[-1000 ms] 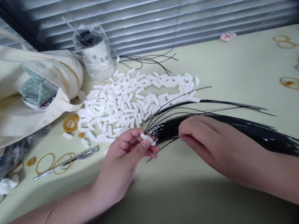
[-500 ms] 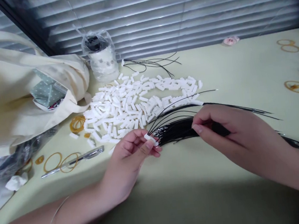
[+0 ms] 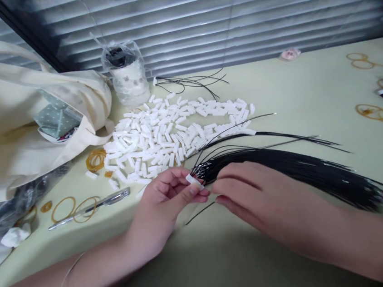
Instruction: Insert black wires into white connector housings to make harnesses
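Observation:
Between thumb and fingers, my left hand pinches a small white connector housing with several thin black wires running out of it to the upper right. My right hand is close by on the right, its fingers closed on a single black wire whose free end points to the lower left. Behind the right hand lies a thick bundle of black wires with bright tips at its left end. A heap of white connector housings spreads out beyond my left hand.
On the left are a cream cloth bag, a pen and rubber bands. At the back stand a plastic-wrapped roll and a wired connector. More rubber bands lie on the right. Blinds close off the back.
My right hand has moved left and down from over the bundle to beside the connector housing, and a wire now sticks out from its fingers. The left hand keeps its pinch.

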`<state>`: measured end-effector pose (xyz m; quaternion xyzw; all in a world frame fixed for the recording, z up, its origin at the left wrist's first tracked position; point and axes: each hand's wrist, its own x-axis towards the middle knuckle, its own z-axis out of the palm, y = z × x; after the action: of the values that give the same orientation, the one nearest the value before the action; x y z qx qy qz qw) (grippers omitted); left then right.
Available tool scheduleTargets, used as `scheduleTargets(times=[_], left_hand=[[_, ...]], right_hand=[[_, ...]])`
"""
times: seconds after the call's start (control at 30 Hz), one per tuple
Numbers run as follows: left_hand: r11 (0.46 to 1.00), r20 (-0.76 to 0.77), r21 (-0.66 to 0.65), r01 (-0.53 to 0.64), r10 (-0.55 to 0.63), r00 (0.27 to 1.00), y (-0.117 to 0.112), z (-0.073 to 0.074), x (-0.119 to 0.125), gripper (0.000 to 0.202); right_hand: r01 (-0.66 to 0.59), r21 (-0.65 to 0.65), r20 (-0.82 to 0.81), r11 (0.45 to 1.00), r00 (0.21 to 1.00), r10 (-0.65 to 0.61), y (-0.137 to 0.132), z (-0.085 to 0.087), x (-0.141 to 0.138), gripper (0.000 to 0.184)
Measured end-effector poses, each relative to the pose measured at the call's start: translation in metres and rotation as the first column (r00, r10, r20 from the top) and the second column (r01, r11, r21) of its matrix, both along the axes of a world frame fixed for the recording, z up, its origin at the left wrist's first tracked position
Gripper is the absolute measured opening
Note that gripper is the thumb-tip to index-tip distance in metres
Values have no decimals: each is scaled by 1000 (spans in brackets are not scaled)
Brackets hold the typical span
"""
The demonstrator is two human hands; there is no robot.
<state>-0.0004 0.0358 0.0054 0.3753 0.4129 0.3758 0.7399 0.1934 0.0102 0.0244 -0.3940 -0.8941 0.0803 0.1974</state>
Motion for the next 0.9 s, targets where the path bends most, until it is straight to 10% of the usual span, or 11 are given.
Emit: scheduleTargets(times=[0.27,0.9], left_hand=[[998,-30,34,52,-51,998,0,3,-1,7],[1000,-42,8,-9,10,999,1,5,1,9]], right_hand=[[23,-96,-318,995,947,-52,8,-1,16,14],[-60,-210,-200,976,980,17,19,5,32,25]])
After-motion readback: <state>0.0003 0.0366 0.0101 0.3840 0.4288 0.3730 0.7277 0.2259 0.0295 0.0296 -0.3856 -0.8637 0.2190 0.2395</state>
